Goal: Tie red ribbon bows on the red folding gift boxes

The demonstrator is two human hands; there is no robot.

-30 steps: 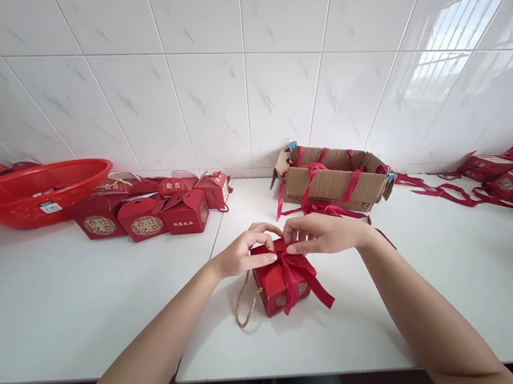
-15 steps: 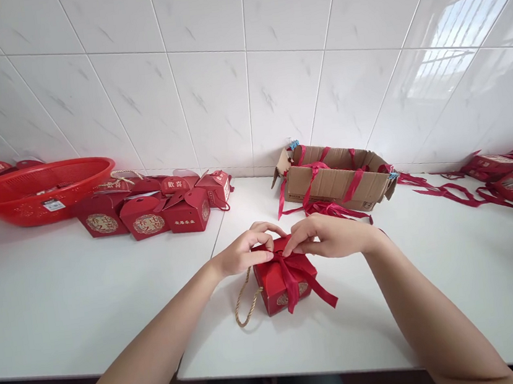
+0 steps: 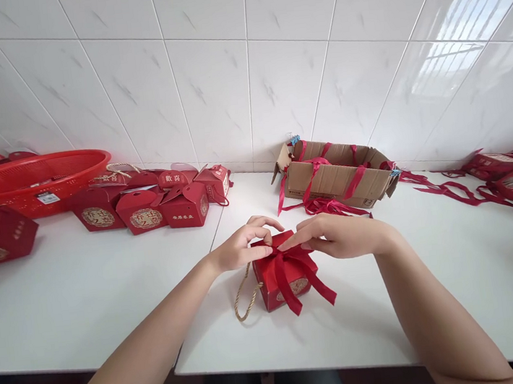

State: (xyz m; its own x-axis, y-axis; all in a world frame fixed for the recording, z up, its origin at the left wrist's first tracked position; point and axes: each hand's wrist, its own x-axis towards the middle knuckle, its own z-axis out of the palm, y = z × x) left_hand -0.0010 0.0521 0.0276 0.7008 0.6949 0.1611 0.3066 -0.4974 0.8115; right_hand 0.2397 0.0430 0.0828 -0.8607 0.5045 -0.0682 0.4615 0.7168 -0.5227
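Observation:
A small red gift box (image 3: 274, 276) with gold print stands on the white table in front of me. A red ribbon (image 3: 286, 285) is tied in a bow on its top, and two tails hang over the front. My left hand (image 3: 244, 246) reaches in from the left, thumb and fingers closed on the bow near the knot. From the right, my right hand (image 3: 330, 236) grips the ribbon beside the knot with its index finger stretched across; its thumb is partly hidden. The box's twisted rope handle (image 3: 239, 306) lies looped on the table at its left.
A cardboard carton (image 3: 330, 180) draped with red ribbons stands by the tiled wall. Several finished-looking red boxes (image 3: 141, 211) stand left of it, beside a red plastic basket (image 3: 66, 168). At the left edge another red box (image 3: 4, 232) appears near someone's fingertip. More ribbons (image 3: 448, 192) lie right.
The ribbon tails have spread further apart, and my right index finger now lies straighter by the knot. A red box has come in at the left edge. The view has shifted slightly.

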